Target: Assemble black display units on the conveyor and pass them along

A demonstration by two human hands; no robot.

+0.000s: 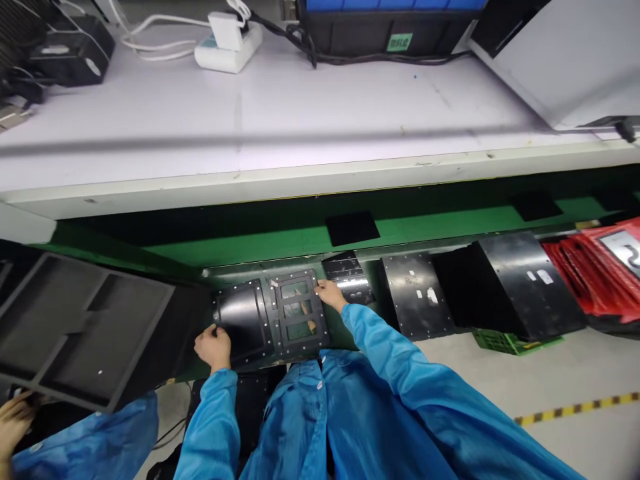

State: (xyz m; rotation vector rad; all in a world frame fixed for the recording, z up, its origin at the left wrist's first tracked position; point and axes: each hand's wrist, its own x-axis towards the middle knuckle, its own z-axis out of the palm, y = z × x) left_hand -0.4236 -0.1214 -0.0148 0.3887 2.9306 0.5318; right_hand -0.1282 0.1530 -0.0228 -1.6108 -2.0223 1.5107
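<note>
The black windowed panel (pixel 326 327) lies in front of the person, along the near side of a green bench (pixel 260 245); it is dark, with crossbars between its openings and pale dots along its borders, and green with some brownish bits shows through the gaps. The right hand (pixel 331 295) has its fingers closed on this panel's right edge. Directly to the left lies a glossy black panel (pixel 243 320), also dotted along its edges and catching a bright reflection; whether the two are joined cannot be told. The left hand (pixel 214 348) is at the glossy panel's left side with its fingers curled in, and how firmly it grips cannot be made out. A small black plate (pixel 357 287) sits just beside the right hand, close to the sleeve. Farther right come a labelled black box (pixel 417 297), a second black box (pixel 525 280) above a green crate (pixel 500 343), and a pile of red packets (pixel 600 267). On the left, a big tilted black tray (pixel 75 320) crowds the space near the left hand, with a co-worker's hand (pixel 17 417) at its lower edge. Beyond, a white table (pixel 300 113) carries a power strip (pixel 227 57) and a dark bin (pixel 350 40).
</note>
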